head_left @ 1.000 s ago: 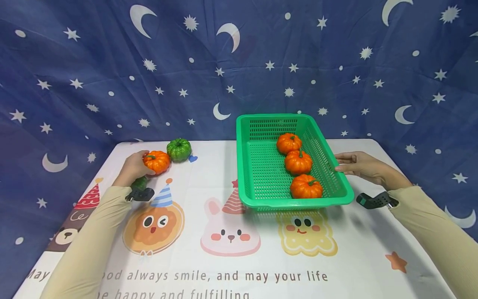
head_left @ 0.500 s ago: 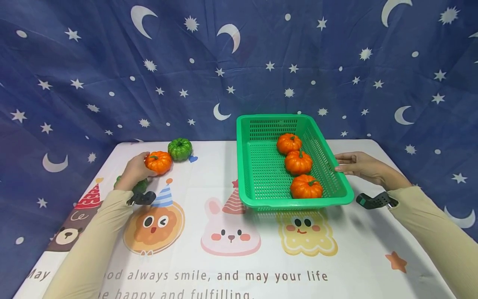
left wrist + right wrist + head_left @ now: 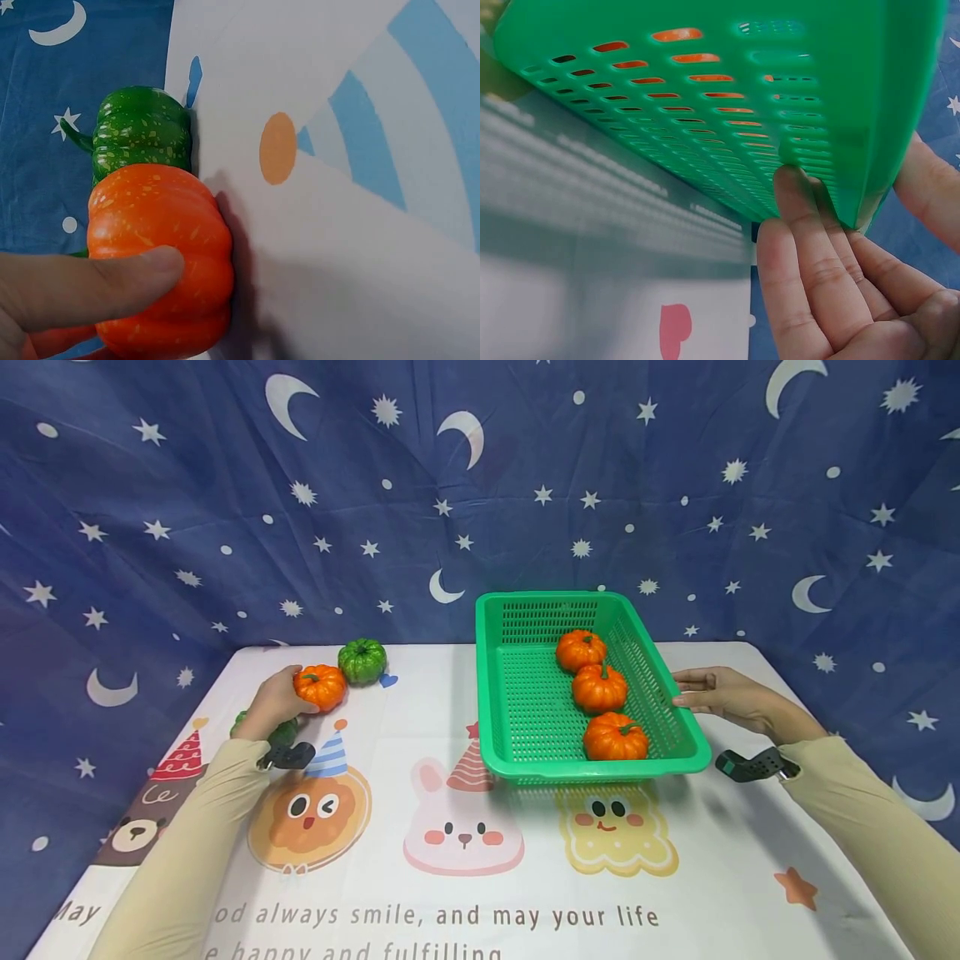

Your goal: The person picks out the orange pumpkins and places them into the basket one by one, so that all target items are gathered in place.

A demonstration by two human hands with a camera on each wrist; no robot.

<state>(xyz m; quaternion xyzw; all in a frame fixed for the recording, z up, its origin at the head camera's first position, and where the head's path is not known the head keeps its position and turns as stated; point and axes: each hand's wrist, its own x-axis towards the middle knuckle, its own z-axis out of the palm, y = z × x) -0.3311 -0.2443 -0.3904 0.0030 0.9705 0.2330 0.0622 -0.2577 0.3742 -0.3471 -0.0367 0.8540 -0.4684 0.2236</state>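
Note:
My left hand grips an orange pumpkin at the table's far left; the thumb lies across the orange pumpkin. A green pumpkin sits just behind it, and in the left wrist view the green pumpkin touches the orange one. The green basket stands right of centre with three orange pumpkins in a row inside. My right hand holds its right rim: straight fingers lie under the green basket and the thumb over the edge.
Another green object lies partly hidden under my left wrist. A white cloth with cartoon prints covers the table. A blue backdrop with stars and moons hangs behind. Black camera mounts sit on both wrists.
My left hand has shifted slightly right with the orange pumpkin, uncovering more of the green object under the wrist. The right hand and basket have stayed put.

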